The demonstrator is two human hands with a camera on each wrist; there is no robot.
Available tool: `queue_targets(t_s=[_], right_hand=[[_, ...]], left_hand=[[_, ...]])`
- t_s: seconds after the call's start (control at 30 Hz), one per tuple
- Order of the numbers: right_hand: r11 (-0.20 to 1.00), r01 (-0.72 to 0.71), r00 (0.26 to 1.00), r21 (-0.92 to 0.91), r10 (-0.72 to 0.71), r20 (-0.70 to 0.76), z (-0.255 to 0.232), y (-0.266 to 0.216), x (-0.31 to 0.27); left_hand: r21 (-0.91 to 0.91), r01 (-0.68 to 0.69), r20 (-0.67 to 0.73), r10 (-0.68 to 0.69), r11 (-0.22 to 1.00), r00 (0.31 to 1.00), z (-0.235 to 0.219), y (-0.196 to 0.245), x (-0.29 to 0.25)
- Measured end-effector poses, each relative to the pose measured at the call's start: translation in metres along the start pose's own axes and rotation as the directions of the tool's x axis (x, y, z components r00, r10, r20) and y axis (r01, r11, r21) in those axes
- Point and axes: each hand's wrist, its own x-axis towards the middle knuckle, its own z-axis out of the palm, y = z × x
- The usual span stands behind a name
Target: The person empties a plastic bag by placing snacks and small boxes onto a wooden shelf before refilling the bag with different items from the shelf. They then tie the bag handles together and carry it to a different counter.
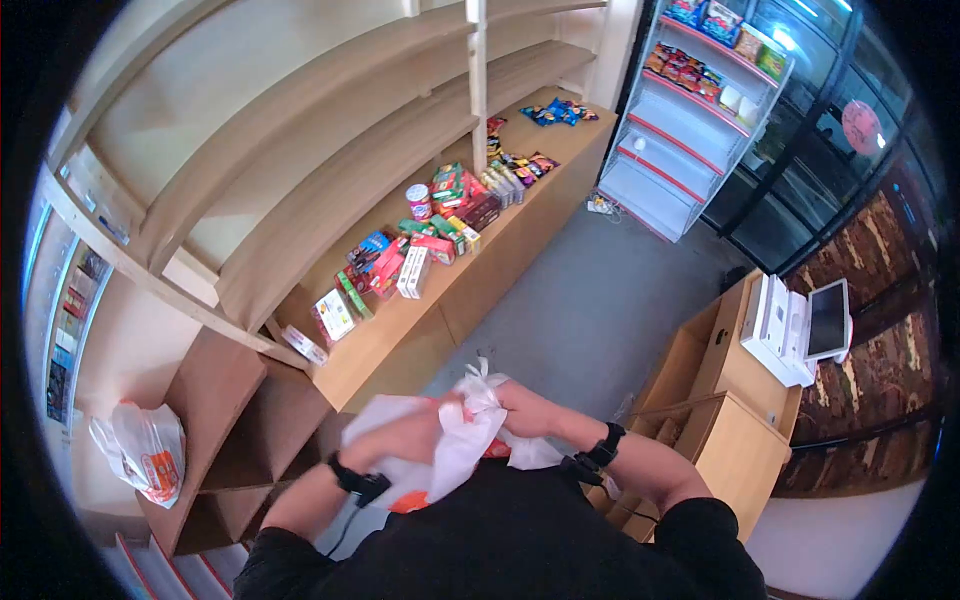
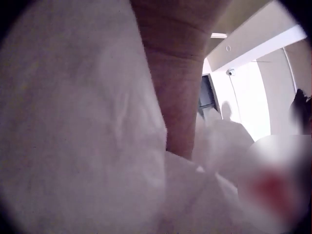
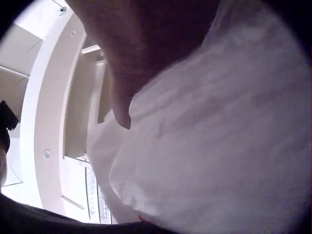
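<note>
Both hands grip a white plastic bag (image 1: 462, 440) held close against the person's chest: the left hand (image 1: 405, 432) has its fingers curled into the bag's side, and the right hand (image 1: 520, 408) pinches its bunched top. Both wrist views are filled with white plastic pressed against skin. Beyond the hands, a wooden counter (image 1: 400, 340) holds snack boxes (image 1: 415, 255), and another bag (image 1: 140, 450) sits on a low shelf.

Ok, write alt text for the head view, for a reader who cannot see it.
Both hands, left hand and right hand, grip a white plastic bag with orange print, held close to the person's body. Beyond it, a wooden shelf unit carries boxed snacks on its low ledge, and a white register sits on a counter.
</note>
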Motion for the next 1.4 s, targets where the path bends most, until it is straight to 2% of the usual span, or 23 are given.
queue_targets(t_s=[0.07, 0.1, 0.2, 0.23, 0.33, 0.37, 0.47, 0.53, 0.57, 0.67, 0.73, 0.77, 0.8, 0.83, 0.87, 0.97, 1.07, 1.17, 1.2, 1.27, 1.3, 1.33, 1.4], right_hand=[[0.991, 0.020, 1.000, -0.130, -0.022, -0.014, -0.011, -0.019, -0.013], [0.997, 0.006, 0.989, 0.079, 0.006, -0.145, -0.010, -0.027, -0.020], [0.992, 0.044, 0.926, -0.119, -0.085, -0.367, -0.032, -0.041, -0.034], [0.996, -0.081, 0.922, -0.045, 0.058, -0.383, -0.038, -0.048, -0.042], [0.946, -0.252, 0.945, -0.202, 0.196, -0.263, -0.073, -0.072, -0.077], [0.971, -0.236, 0.947, -0.029, 0.224, -0.230, -0.084, -0.088, -0.091], [0.971, -0.090, 0.818, -0.220, -0.054, -0.572, -0.116, -0.080, -0.131], [0.994, -0.010, 0.644, -0.108, -0.077, -0.761, -0.122, -0.091, -0.136], [0.972, -0.168, 0.666, -0.165, -0.012, -0.746, -0.128, -0.092, -0.138], [0.855, -0.349, 0.664, -0.385, -0.064, -0.745, -0.132, -0.076, -0.111], [0.868, -0.414, 0.683, -0.275, 0.096, -0.724, -0.133, -0.050, -0.086], [0.887, -0.389, 0.690, -0.248, 0.102, -0.717, -0.128, -0.046, -0.069], [0.840, -0.513, 0.758, -0.174, 0.349, -0.551, -0.131, -0.016, -0.062], [0.924, -0.378, 0.797, -0.053, 0.296, -0.526, -0.123, -0.037, -0.046], [0.937, -0.320, 0.850, -0.139, 0.219, -0.479, -0.115, -0.003, -0.042], [0.928, -0.372, 0.853, 0.004, 0.343, -0.393, -0.092, 0.017, -0.018], [0.897, -0.420, 0.798, 0.135, 0.436, -0.416, -0.072, 0.048, -0.005], [0.881, -0.419, 0.736, 0.220, 0.471, -0.486, -0.062, 0.067, 0.003], [0.878, -0.419, 0.710, 0.232, 0.476, -0.519, -0.060, 0.071, 0.003], [0.846, -0.480, 0.643, 0.231, 0.519, -0.564, -0.056, 0.076, 0.002], [0.757, -0.634, 0.586, 0.158, 0.603, -0.541, -0.067, 0.051, 0.009], [0.752, -0.637, 0.570, 0.170, 0.608, -0.553, -0.070, 0.069, 0.007], [0.837, -0.541, 0.545, 0.086, 0.427, -0.721, -0.087, 0.041, 0.019]], left_hand=[[-0.265, -0.112, -0.066, 0.098, 0.958, 0.993, 0.029, 0.010, 0.035], [-0.226, -0.080, -0.047, 0.071, 0.971, 0.996, 0.028, 0.013, 0.056], [-0.190, 0.008, -0.025, -0.013, 0.982, 1.000, 0.019, 0.019, 0.106], [-0.194, 0.027, -0.011, -0.029, 0.981, 1.000, 0.019, 0.022, 0.120], [0.043, -0.104, 0.080, 0.100, 0.994, 0.992, 0.006, 0.048, 0.145], [-0.133, -0.129, -0.024, 0.127, 0.983, 0.992, -0.001, 0.066, 0.146], [-0.260, -0.210, -0.306, 0.126, 0.943, 0.944, -0.025, 0.021, 0.195], [-0.595, -0.280, -0.402, 0.023, 0.753, 0.915, -0.048, 0.022, 0.218], [-0.726, -0.320, -0.434, -0.044, 0.609, 0.900, -0.060, 0.022, 0.229], [-0.923, -0.151, -0.177, -0.042, 0.355, 0.983, -0.051, 0.050, 0.242], [-0.672, -0.206, -0.158, 0.134, 0.711, 0.978, -0.026, 0.023, 0.262], [-0.493, -0.324, -0.090, 0.324, 0.808, 0.942, -0.015, -0.003, 0.263], [-0.303, -0.461, 0.014, 0.487, 0.834, 0.873, -0.009, -0.025, 0.261], [-0.416, -0.295, 0.170, 0.392, 0.860, 0.904, -0.021, -0.026, 0.249], [-0.492, -0.106, 0.335, 0.301, 0.864, 0.893, -0.041, -0.022, 0.239], [-0.247, 0.003, 0.640, 0.161, 0.969, 0.751, -0.098, -0.048, 0.241], [-0.157, 0.072, 0.733, 0.067, 0.985, 0.677, -0.133, -0.063, 0.245], [0.129, -0.048, 0.718, -0.060, 0.990, 0.694, -0.192, -0.035, 0.263], [0.047, -0.174, 0.582, 0.115, 0.984, 0.805, -0.199, -0.046, 0.271], [-0.076, -0.379, 0.314, 0.383, 0.922, 0.869, -0.213, -0.057, 0.289], [-0.021, -0.504, 0.252, 0.492, 0.864, 0.833, -0.223, -0.031, 0.290], [-0.024, -0.627, 0.309, 0.603, 0.778, 0.736, -0.227, -0.007, 0.293], [0.067, -0.774, 0.455, 0.671, 0.629, 0.585, -0.205, 0.002, 0.301]])
